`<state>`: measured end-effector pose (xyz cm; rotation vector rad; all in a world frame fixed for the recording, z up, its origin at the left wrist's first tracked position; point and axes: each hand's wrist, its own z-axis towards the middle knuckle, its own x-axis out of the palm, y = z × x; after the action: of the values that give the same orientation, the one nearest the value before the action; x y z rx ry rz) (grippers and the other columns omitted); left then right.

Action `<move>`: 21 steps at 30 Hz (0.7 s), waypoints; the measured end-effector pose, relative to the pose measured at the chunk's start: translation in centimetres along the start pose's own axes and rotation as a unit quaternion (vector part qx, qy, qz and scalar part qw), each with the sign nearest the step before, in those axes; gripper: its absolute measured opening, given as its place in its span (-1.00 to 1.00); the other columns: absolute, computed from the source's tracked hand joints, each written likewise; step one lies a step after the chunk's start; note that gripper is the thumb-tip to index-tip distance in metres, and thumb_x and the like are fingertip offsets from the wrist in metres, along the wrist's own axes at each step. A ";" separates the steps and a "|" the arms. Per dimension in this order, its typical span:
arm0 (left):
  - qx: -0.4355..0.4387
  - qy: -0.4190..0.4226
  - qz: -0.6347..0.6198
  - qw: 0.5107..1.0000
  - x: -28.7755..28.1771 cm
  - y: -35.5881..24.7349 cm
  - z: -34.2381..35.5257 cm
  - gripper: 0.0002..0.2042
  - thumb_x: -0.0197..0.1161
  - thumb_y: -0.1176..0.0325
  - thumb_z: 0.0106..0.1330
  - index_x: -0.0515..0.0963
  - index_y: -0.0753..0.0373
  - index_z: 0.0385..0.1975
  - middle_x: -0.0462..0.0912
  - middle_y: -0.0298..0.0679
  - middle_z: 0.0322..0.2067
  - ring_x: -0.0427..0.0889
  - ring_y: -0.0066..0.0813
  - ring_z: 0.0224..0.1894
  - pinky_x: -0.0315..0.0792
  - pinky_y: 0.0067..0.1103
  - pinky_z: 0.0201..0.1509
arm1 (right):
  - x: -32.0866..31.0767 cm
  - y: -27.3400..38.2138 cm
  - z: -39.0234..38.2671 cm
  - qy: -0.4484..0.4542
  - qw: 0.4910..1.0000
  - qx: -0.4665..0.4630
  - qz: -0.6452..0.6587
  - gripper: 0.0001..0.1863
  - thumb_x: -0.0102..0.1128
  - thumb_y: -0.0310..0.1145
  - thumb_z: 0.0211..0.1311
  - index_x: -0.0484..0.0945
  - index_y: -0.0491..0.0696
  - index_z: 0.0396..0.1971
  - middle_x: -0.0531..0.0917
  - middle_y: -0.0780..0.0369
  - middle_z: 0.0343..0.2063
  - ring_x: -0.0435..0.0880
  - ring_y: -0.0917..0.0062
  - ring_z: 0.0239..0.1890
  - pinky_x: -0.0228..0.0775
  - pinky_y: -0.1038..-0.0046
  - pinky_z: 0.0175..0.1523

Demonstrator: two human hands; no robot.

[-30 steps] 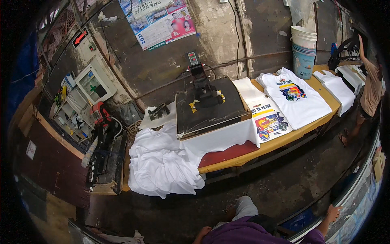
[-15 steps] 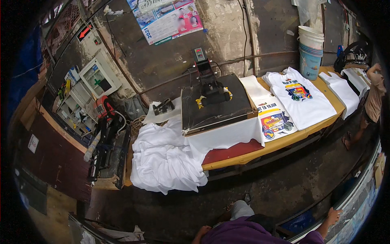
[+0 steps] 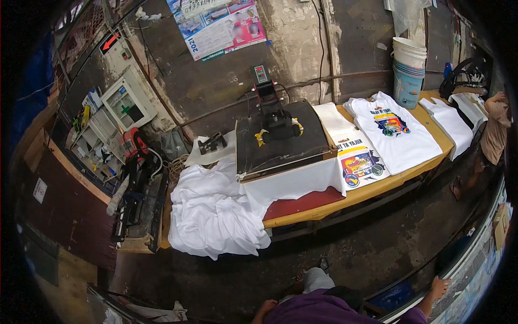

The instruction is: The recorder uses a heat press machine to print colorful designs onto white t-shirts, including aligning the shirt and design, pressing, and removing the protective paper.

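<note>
Resting on the pale edge of a counter (image 3: 468, 275) at the lower right is my right hand (image 3: 440, 287), its fingers stretched out and holding nothing. My left hand (image 3: 267, 306) hangs low beside my purple shirt, with its fingers hidden. Both hands are away from the worktable (image 3: 302, 212). On that table stands a closed heat press (image 3: 286, 137) with a white cloth (image 3: 302, 186) hanging out under it. To its left lies a heap of white shirts (image 3: 216, 216); to its right are a printed sheet (image 3: 360, 164) and a white shirt with a colourful print (image 3: 396, 132).
Stacked buckets (image 3: 408, 75) stand at the table's back right, near more white shirts (image 3: 448, 121). Another person (image 3: 495, 129) is at the far right. A second press (image 3: 135, 189) stands at the left below an open first-aid cabinet (image 3: 128, 102). Dark floor (image 3: 345, 254) lies between table and counter.
My view has turned slightly, so the table and everything on it sit a little further left. My right hand stays on the counter edge and my left stays low at my side.
</note>
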<state>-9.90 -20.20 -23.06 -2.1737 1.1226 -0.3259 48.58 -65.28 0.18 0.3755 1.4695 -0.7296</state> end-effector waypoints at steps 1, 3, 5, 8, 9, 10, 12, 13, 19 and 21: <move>0.007 -0.002 0.033 0.999 0.0 -0.2 -0.1 -0.76 0.19 0.33 0.19 0.58 0.30 -0.20 0.64 -0.24 -0.30 0.58 -0.50 -0.26 0.44 -0.54 -0.17 | 0.2 -0.1 0.1 0.000 1.000 0.001 0.000 -0.14 0.06 0.17 0.14 -0.07 0.09 0.33 0.43 0.04 0.03 0.46 0.18 0.05 0.47 0.13 -0.06; 0.014 -0.005 0.066 0.998 0.0 -0.2 -0.1 -0.76 0.18 0.35 0.20 0.58 0.30 -0.19 0.64 -0.25 -0.31 0.58 -0.50 -0.27 0.45 -0.55 -0.18 | 0.2 -0.2 0.1 -0.002 1.000 -0.003 -0.002 -0.15 0.04 0.16 0.15 -0.07 0.09 0.33 0.43 0.05 0.04 0.44 0.18 0.06 0.45 0.10 -0.04; 0.029 0.004 0.006 1.000 0.0 0.0 -0.1 -0.75 0.18 0.36 0.19 0.57 0.31 -0.17 0.65 -0.26 -0.29 0.58 -0.50 -0.26 0.45 -0.55 -0.18 | -0.1 0.0 0.1 0.003 1.000 0.010 0.001 -0.16 0.04 0.15 0.16 -0.07 0.09 0.32 0.43 0.06 0.04 0.44 0.18 0.07 0.44 0.10 -0.03; 0.088 0.024 0.124 0.988 -0.4 0.1 0.0 -0.75 0.19 0.37 0.18 0.57 0.30 -0.16 0.65 -0.25 -0.26 0.59 -0.50 -0.25 0.46 -0.54 -0.16 | -2.6 0.6 -1.2 0.043 0.999 0.021 0.023 -0.18 0.05 0.10 0.16 -0.08 0.10 0.32 0.37 0.04 0.10 0.35 0.14 0.14 0.32 0.04 0.06; 0.088 0.022 0.123 0.988 -0.3 0.3 0.0 -0.75 0.19 0.37 0.18 0.57 0.30 -0.16 0.65 -0.25 -0.26 0.59 -0.50 -0.25 0.46 -0.54 -0.16 | -3.3 0.7 -1.5 0.079 0.996 0.023 0.041 -0.19 0.05 0.05 0.16 -0.10 0.10 0.32 0.30 0.01 0.17 0.27 0.10 0.20 0.21 -0.01 0.15; 0.053 0.006 0.108 0.993 -0.1 0.4 0.1 -0.74 0.20 0.38 0.16 0.57 0.30 -0.16 0.65 -0.25 -0.25 0.59 -0.50 -0.23 0.46 -0.54 -0.14 | -3.2 0.8 -1.5 0.079 0.996 0.021 0.041 -0.19 0.05 0.05 0.16 -0.10 0.10 0.32 0.30 0.01 0.17 0.27 0.10 0.20 0.21 -0.01 0.15; 0.021 -0.006 0.093 0.995 0.0 0.4 0.4 -0.73 0.20 0.39 0.15 0.57 0.29 -0.15 0.65 -0.25 -0.23 0.59 -0.49 -0.21 0.46 -0.54 -0.12 | -3.0 0.3 -1.2 0.074 0.996 0.023 0.054 -0.18 0.07 0.04 0.16 -0.11 0.11 0.32 0.29 0.01 0.17 0.27 0.11 0.20 0.22 0.01 0.15; 0.001 0.000 0.082 0.997 -0.2 0.7 0.6 -0.73 0.21 0.39 0.14 0.58 0.28 -0.15 0.65 -0.24 -0.22 0.59 -0.48 -0.20 0.45 -0.54 -0.10 | -2.2 0.4 -0.9 0.074 0.996 0.020 0.055 -0.18 0.07 0.04 0.16 -0.11 0.11 0.32 0.29 0.01 0.17 0.27 0.11 0.20 0.22 0.01 0.15; -0.041 0.001 0.108 0.993 0.0 -0.2 1.0 -0.71 0.21 0.34 0.15 0.58 0.26 -0.13 0.63 -0.19 -0.17 0.58 -0.43 -0.15 0.43 -0.50 -0.04 | -2.0 0.4 -1.1 0.051 0.998 0.015 0.035 -0.16 0.07 0.03 0.19 -0.15 0.10 0.34 0.31 0.01 0.15 0.31 0.12 0.18 0.25 0.05 0.14; -0.085 0.018 0.008 0.996 -0.2 -0.2 1.3 -0.70 0.21 0.32 0.15 0.58 0.26 -0.12 0.63 -0.18 -0.16 0.58 -0.42 -0.14 0.43 -0.49 -0.03 | -2.1 0.7 -1.3 0.047 0.997 0.029 0.045 -0.17 0.06 0.05 0.20 -0.13 0.08 0.33 0.32 0.01 0.15 0.32 0.13 0.17 0.27 0.05 0.13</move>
<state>-9.22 -19.34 -23.89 -2.3140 1.2264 -0.2726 48.18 -63.52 2.01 0.5231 1.5111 -0.6926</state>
